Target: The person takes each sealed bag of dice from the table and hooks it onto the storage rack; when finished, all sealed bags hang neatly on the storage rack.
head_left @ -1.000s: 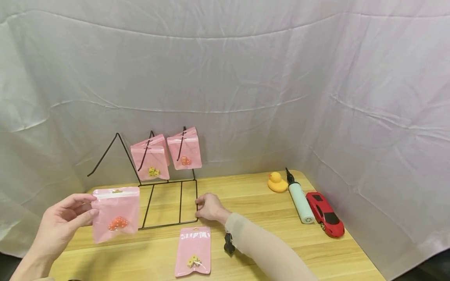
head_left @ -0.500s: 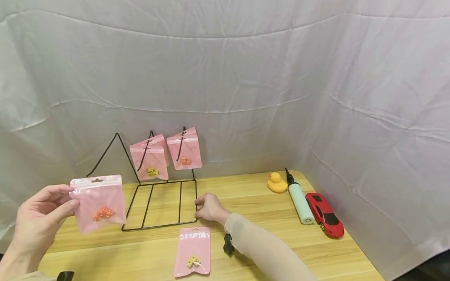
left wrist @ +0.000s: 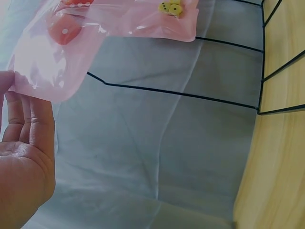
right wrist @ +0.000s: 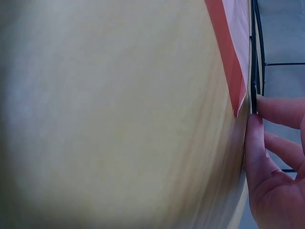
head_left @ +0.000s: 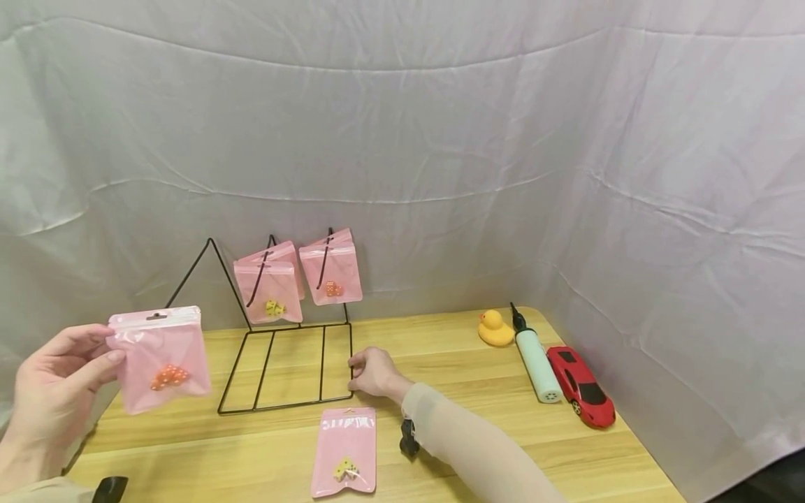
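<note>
My left hand (head_left: 59,391) pinches the left edge of a pink zip bag (head_left: 160,349) between thumb and fingers. The bag hangs in the air, with orange dice (head_left: 170,377) showing through. In the left wrist view, the palm (left wrist: 24,164) faces the camera below the bag. My right hand (head_left: 379,372) pinches the right side wire of a black wire rack's base (head_left: 291,404). Pink bags with yellow dice (head_left: 279,283) hang on the rack's middle hook. Others, the front one with orange dice (head_left: 342,262), hang on the right hook. The left hook bears nothing.
A pink bag with yellow dice (head_left: 344,436) lies flat before the rack. A yellow rubber duck (head_left: 495,328), a mint hand pump (head_left: 538,365) and a red toy car (head_left: 581,386) stand at the right. A grey cloth (head_left: 402,140) encloses the wooden table (head_left: 428,342).
My left hand has carried the bag with orange dice leftward and slightly up, away from the rack's base. My right hand has stayed on the rack.
</note>
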### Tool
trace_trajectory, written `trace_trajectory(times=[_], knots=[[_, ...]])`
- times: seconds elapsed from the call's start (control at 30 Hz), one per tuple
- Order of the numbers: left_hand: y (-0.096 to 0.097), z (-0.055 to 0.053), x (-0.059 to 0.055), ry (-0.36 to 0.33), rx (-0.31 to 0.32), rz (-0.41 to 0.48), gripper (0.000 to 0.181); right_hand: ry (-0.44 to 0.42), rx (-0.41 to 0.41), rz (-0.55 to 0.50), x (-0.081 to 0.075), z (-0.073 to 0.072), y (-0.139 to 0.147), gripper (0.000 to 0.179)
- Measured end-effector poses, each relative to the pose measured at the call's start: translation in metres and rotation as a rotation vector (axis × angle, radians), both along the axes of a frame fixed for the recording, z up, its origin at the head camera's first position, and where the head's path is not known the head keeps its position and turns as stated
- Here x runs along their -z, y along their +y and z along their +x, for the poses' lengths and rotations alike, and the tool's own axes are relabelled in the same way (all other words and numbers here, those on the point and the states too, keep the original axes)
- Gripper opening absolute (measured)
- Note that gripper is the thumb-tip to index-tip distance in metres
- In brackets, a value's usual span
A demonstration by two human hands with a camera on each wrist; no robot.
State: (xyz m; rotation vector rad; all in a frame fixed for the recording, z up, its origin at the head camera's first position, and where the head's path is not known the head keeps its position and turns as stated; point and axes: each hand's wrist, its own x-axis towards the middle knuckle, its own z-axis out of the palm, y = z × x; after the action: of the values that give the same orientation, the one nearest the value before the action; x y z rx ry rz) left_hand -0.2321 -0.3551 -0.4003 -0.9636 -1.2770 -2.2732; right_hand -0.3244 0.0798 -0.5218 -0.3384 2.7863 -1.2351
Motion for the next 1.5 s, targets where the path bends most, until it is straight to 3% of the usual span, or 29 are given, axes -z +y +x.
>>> trace_trajectory(times=[0.1,0.4,0.73,1.1,1.5], knots=[[0.000,-0.001,0.001,-0.013,-0.032,-0.020,0.046,0.001,0.002,0.001,0.000,0.000,0.000,0.050],[-0.001,-0.007,0.004,-0.014,0.030,0.042,0.045,-0.006,-0.001,0.002,0.002,-0.001,-0.001,0.051],[0.000,-0.016,0.005,-0.032,0.034,0.022,0.047,0.000,0.003,-0.002,0.003,-0.002,-0.001,0.050],[0.004,-0.026,0.004,-0.118,-0.067,0.051,0.043,-0.001,0.001,-0.005,0.002,-0.002,-0.001,0.049],[0.008,-0.039,-0.003,-0.177,-0.108,0.023,0.043,0.010,-0.005,-0.008,0.003,-0.002,0.000,0.050]])
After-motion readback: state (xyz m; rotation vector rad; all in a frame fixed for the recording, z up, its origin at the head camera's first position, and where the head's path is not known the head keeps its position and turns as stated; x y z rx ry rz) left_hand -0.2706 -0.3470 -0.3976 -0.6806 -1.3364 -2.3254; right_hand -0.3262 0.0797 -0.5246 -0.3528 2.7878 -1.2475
